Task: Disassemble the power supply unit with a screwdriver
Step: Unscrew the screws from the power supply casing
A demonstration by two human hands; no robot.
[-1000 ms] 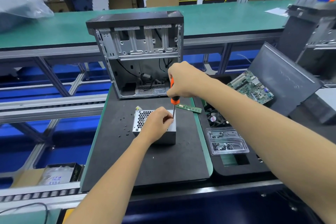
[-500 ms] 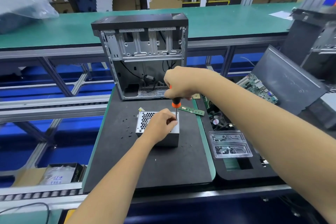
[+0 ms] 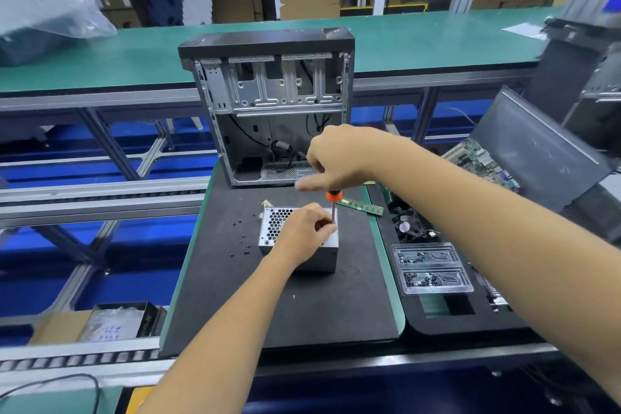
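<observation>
since a second ago, our right hand has shifted its hold on the screwdriver: the fist that wrapped the orange handle has loosened, and one finger now sticks out to the left, blurred. less of the handle shows below the hand than before. our left hand has crept toward the near right corner of the metal box, its fingertips now closer around the shaft.
</observation>
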